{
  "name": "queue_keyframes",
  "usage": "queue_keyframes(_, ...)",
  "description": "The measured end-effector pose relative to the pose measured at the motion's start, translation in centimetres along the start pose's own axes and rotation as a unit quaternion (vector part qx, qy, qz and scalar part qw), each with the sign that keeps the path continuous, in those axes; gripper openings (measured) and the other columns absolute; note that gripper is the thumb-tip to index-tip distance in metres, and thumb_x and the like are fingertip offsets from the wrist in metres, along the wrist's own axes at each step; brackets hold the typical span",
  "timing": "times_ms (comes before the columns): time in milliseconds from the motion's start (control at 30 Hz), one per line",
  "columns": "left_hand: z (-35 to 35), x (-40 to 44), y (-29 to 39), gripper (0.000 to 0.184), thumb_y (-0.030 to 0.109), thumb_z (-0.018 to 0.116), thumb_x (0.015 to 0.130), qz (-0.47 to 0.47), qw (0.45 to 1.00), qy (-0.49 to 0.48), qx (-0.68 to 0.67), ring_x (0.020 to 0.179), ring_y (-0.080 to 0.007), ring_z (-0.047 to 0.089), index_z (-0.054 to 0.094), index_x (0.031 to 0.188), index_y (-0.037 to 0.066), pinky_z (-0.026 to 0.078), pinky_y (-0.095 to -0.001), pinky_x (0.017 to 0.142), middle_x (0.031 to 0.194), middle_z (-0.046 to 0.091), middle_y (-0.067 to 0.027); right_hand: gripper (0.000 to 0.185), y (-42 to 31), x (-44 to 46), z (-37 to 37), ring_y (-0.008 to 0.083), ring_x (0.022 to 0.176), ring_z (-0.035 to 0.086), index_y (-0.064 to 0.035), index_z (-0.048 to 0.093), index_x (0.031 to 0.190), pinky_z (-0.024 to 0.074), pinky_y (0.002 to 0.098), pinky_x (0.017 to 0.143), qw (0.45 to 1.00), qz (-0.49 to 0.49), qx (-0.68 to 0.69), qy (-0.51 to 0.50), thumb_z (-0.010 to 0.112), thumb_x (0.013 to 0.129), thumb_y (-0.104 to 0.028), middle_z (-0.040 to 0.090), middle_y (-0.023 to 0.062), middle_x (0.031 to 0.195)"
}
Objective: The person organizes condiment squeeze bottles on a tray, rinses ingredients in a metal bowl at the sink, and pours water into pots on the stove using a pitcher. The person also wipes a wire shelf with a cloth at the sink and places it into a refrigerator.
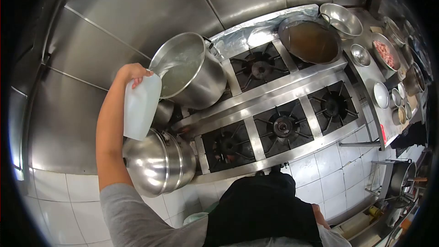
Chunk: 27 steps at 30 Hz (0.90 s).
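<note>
My left hand (133, 73) is closed on the rim of a pale, translucent plastic container (142, 110). The container is tilted at the left edge of a tall steel pot (208, 80), and clear liquid streams from it into the pot. Liquid is visible inside the pot, which stands at the back left of the stove. Below the container is a large rounded steel vessel (153, 162). My right arm hangs at my side at the lower right, and only a small part of my right hand or forearm (320, 216) shows beside the black apron. Its fingers are hidden.
Gas burners (281, 127) fill the stove (256, 139) before me. At the back right sits a wok of brown liquid (313, 41), beside a steel bowl (341, 19). A side table (372, 114) holds bowls, one with raw meat (384, 54). White tiles (320, 169) cover the floor.
</note>
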<state>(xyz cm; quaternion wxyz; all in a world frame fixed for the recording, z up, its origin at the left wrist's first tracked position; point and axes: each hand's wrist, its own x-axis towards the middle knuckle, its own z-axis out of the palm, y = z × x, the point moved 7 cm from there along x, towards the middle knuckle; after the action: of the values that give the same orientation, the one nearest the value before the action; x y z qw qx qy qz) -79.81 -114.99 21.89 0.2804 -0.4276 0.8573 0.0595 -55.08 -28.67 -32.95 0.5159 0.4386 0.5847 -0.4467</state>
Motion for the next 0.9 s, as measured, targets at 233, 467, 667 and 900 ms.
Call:
queue_keyframes(233, -1.7, -0.6, -0.2, 0.056, 0.045, 0.055, 0.086, -0.024, 0.999, -0.006, 0.035, 0.037, -0.0255, 0.050, 0.051, 0.057, -0.003, 0.045, -0.0403, 0.082, 0.048, 0.049, -0.0127, 0.017, -2.9, -1.1, 0.3, 0.0226, 0.068, 0.063, -0.0052, 0.055, 0.097, 0.0518, 0.0366, 0.056, 0.998, -0.032, -0.046, 0.019, 0.053, 0.088, -0.019, 0.062, 0.0094, 0.082)
queue_keyframes(467, -3.0, 0.1, -0.9, 0.057, 0.045, 0.056, 0.086, -0.017, 0.999, -0.017, 0.026, 0.036, -0.0257, 0.049, 0.050, 0.057, -0.004, 0.048, -0.0410, 0.075, 0.048, 0.048, -0.0124, 0.016, -3.5, 0.0, 0.9, 0.0225, 0.067, 0.063, -0.0051, 0.055, 0.095, 0.0513, 0.0359, 0.055, 0.998, -0.028, -0.053, 0.007, 0.053, 0.087, -0.019, 0.062, 0.0094, 0.081)
queue_keyframes(667, -4.6, -0.1, -1.3, 0.056, 0.043, 0.060, 0.084, -0.012, 1.000, -0.002, 0.017, 0.035, -0.0249, 0.047, 0.051, 0.057, -0.005, 0.045, -0.0445, 0.046, 0.048, 0.046, -0.0129, 0.015, -4.4, 0.5, 1.2, 0.0223, 0.066, 0.062, -0.0050, 0.056, 0.093, 0.0509, 0.0353, 0.053, 0.998, -0.034, -0.060, 0.000, 0.054, 0.087, -0.019, 0.062, 0.0093, 0.080)
queue_keyframes(900, -6.5, 0.3, -1.8, 0.058, 0.047, 0.061, 0.083, -0.034, 0.998, -0.001, 0.056, 0.037, -0.0260, 0.048, 0.050, 0.053, -0.002, 0.044, -0.0458, 0.043, 0.046, 0.046, -0.0125, 0.015, -4.5, 0.8, 1.6, 0.0221, 0.064, 0.062, -0.0048, 0.056, 0.091, 0.0505, 0.0346, 0.052, 0.997, -0.037, -0.066, -0.003, 0.054, 0.087, -0.019, 0.062, 0.0093, 0.079)
